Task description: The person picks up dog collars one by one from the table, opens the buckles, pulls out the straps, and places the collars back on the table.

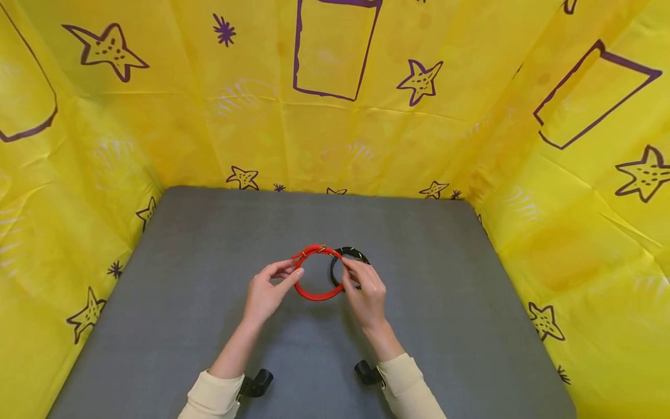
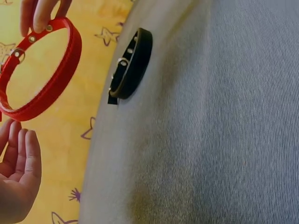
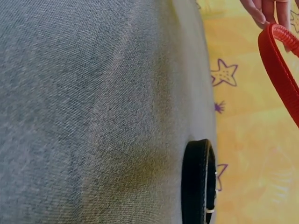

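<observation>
A red buckled collar [image 1: 319, 297] with metal eyelets and a ring is held up as a loop above the grey table. My left hand [image 1: 266, 294] holds its left side, thumb at the front edge; the other fingers extend fairly straight in the left wrist view. On the opposite side, my right hand [image 1: 366, 294] pinches the band between thumb and fingers. Behind the right hand, a similar black collar [image 2: 138, 65] sits on the table, standing on its edge, partly covered by that hand in the head view.
The grey table [image 1: 220, 233] has rounded corners. Yellow cloth [image 1: 183, 128] with purple star drawings encloses it at the back and both sides. Black wrist cameras [image 1: 259, 383] are strapped at both cream sleeves.
</observation>
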Motion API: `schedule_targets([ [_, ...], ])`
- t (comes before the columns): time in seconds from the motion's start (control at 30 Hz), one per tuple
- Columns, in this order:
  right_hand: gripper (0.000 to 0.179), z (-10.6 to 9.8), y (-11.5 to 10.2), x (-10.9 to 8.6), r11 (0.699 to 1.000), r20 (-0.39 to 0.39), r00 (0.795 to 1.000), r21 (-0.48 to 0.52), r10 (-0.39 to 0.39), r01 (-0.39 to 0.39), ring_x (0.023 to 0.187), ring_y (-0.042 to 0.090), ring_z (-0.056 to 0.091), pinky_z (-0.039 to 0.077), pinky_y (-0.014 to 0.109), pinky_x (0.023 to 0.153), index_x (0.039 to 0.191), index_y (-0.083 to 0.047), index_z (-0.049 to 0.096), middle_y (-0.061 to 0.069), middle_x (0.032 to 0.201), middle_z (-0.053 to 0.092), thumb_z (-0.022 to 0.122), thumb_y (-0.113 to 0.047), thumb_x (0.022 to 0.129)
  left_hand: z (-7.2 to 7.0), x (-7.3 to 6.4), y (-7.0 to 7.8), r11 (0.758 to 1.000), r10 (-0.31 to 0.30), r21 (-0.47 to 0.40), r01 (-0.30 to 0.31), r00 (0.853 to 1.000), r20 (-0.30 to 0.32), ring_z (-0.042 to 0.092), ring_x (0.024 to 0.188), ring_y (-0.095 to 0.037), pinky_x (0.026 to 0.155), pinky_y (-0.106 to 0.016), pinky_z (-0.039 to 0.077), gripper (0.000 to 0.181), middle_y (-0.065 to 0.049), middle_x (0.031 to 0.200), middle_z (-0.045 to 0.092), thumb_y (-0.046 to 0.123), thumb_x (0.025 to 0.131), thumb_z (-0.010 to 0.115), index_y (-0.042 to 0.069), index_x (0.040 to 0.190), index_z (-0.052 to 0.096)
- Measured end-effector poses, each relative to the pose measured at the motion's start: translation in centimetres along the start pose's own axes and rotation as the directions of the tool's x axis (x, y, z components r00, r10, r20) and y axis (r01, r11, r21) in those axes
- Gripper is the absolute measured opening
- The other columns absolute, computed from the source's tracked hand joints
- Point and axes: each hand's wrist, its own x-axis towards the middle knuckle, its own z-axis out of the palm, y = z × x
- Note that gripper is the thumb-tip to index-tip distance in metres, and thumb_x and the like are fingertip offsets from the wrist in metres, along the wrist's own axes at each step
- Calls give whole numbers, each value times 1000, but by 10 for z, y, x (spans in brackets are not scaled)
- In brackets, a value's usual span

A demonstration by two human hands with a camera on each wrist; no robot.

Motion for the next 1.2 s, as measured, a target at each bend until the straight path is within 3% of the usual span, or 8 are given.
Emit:
schedule_targets([
  [0.27, 29, -6, -1, -3, 998, -2, 998, -21, -59, 59, 80, 22, 66, 56, 23, 66, 102, -2, 74, 9, 95, 72, 71, 11, 76, 3, 4, 3, 980, -54, -184, 72, 993, 102, 62, 100, -16, 82, -26, 51, 43, -5, 111, 69, 33, 83, 79, 14, 120, 69],
  [0.5, 29, -8, -1, -7, 995, -5, 995, -8, -97, 97, 77, 22, 66, 55, 24, 69, 101, -1, 74, 9, 94, 72, 71, 10, 74, 5, 5, 8, 968, -52, -236, 80, 991, 119, 67, 88, -12, 75, -22, 52, 35, -6, 100, 72, 17, 83, 80, 4, 114, 71],
  [0.6, 34, -10, -1, -8, 996, 15, 996, 20, -89, 89, 78, 23, 66, 56, 26, 66, 101, 0, 73, 11, 94, 71, 74, 14, 70, 6, 3, 10, 979, -4, -201, 24, 995, 100, 68, 81, -9, 71, -21, 52, 32, -10, 96, 73, 11, 82, 79, 0, 111, 72],
  [0.7, 39, -14, -5, -5, 996, 55, 997, 70, -56, 52, 78, 26, 66, 57, 30, 60, 103, 3, 71, 14, 94, 69, 75, 18, 67, 7, 0, 10, 985, 128, -124, -119, 990, 62, 69, 77, -12, 68, -21, 54, 29, -13, 94, 73, 7, 81, 80, -1, 107, 73],
  [0.8, 41, -20, -14, 3, 989, 102, 995, 145, -15, 0, 80, 30, 66, 57, 35, 57, 103, 9, 68, 20, 95, 67, 74, 23, 66, 9, -2, 11, 953, 303, -19, -302, 953, 29, 69, 75, -14, 67, -22, 55, 27, -10, 92, 73, 6, 79, 81, 2, 105, 75],
  [0.97, 42, -31, -23, 18, 958, 186, 982, 275, 27, -78, 88, 31, 65, 58, 35, 63, 109, 11, 65, 25, 100, 64, 72, 23, 69, 8, -3, 13, 830, 545, 106, -548, 837, 54, 66, 74, -11, 65, -21, 54, 31, 0, 94, 72, 10, 76, 84, 8, 105, 76],
  [1.07, 45, -35, -17, 23, 951, 259, 966, 290, 25, -103, 96, 26, 64, 58, 35, 71, 115, 5, 66, 19, 108, 65, 75, 16, 72, 7, -4, 14, 772, 612, 133, -621, 784, 106, 65, 77, -10, 65, -21, 52, 31, 3, 95, 72, 14, 76, 85, 11, 105, 76],
  [1.2, 46, -39, -8, 28, 959, 406, 914, 264, -12, -105, 107, 21, 61, 53, 34, 87, 119, -5, 67, 8, 117, 66, 81, 2, 76, 7, -6, 14, 732, 638, 156, -663, 748, 183, 65, 85, -10, 71, -22, 52, 30, 5, 96, 72, 19, 77, 84, 14, 105, 76],
])
